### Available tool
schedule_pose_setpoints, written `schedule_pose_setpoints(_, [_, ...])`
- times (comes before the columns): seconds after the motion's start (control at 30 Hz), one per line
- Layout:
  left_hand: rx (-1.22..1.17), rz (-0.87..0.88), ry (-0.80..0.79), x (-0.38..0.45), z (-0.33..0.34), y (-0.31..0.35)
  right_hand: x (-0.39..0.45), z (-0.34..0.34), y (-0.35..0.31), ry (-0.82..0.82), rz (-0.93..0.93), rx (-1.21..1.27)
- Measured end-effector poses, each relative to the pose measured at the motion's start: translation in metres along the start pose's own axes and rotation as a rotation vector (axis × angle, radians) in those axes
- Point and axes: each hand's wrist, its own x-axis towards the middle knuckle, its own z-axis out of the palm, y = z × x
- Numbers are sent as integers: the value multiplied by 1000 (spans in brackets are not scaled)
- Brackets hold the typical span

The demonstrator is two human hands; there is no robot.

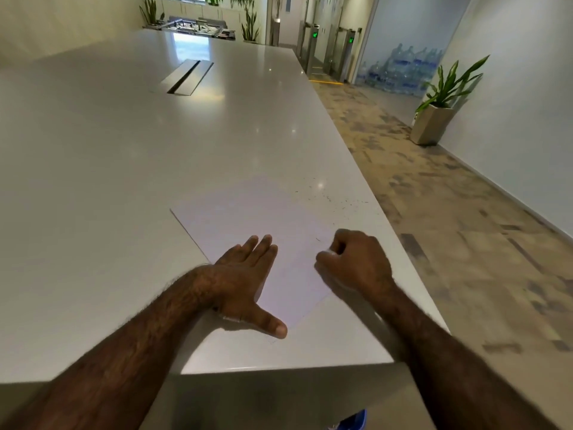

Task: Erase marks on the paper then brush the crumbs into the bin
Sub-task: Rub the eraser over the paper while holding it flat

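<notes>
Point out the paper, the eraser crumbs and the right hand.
paper [248,212], head view, bare upper middle of the sheet.
eraser crumbs [338,201], head view, scattered specks on the table.
right hand [356,262], head view, back of the fist.

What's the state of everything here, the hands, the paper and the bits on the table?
Left hand: open, flat, pressing on the paper.
Right hand: closed in a fist at the paper's right edge; contents hidden.
Paper: flat on the table, looks blank.
Crumbs: scattered on the table beyond the paper.

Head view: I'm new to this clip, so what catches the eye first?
Two bare hands on a sheet of paper at the near table edge: the left hand flat, pinning it, the right hand fisted at its right side. Dark crumbs speckle the table beyond.
</notes>
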Motion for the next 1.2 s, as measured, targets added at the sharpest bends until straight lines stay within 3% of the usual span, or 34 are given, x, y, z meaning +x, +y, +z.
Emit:
schedule_pose_setpoints(0.07, [-8, 4, 2, 1, 2, 1, -12, 4, -6, -21, -65, 33])
schedule_pose_setpoints(0.17, [-5, 4, 5, 3, 2, 0, -57, 22, -31, -233, -268, 137])
schedule_pose_setpoints(0.33, [4, 7, 6, 2, 1, -1, 17, -6, 2, 88, 30, -50])
schedule_pose_setpoints(0.4, [-7, 4, -1, 2, 4, -1, -5, 3, -8, 37, -48, 36])
schedule_pose_setpoints(0.5, [-4, 4, -1, 3, 3, -1, -54, 21, -32, -178, -263, 95])
schedule_pose_setpoints(0.63, [9, 1, -1, 2, 1, -1, 10, -3, -2, -10, -6, -45])
schedule_pose_setpoints(0.7, [6, 0, -6, 2, 2, 0, 16, -9, 4, 70, 16, -66])
schedule_pose_setpoints(0.8, [-11, 6, -8, 3, 3, 0, -40, 9, -21, -107, -232, 35])
schedule_pose_setpoints(0.87, [-10, 12, -5, 4, 2, -2, -56, 10, -25, -225, -274, 48])
schedule_pose_setpoints(1.0, [-1, 6, 3, 3, 2, -2, 12, -13, 10, 68, 37, -31])
schedule_pose_setpoints(1.03, [-3, 9, -7, 3, 3, -1, 14, -14, 14, 106, 43, -31])
schedule_pose_setpoints(1.2, [-9, 10, -11, 2, -1, -1, -61, 18, -32, -156, -282, 54])
